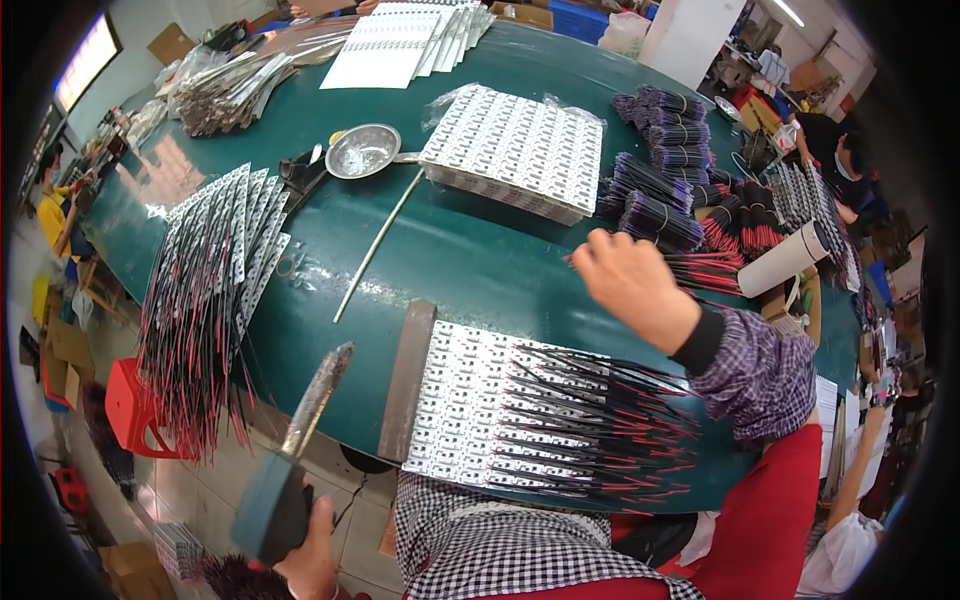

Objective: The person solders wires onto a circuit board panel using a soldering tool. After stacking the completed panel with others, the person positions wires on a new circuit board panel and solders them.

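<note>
Head view: I see left hand wrapped round dark-handled tool, tip slanting far and right. White board panel lies near, right of tool; black-and-red wires over it run left to right. Right hand hovers beyond panel's far edge, nearer wires; fingers half-curled, can't tell if pinching anything.
</note>
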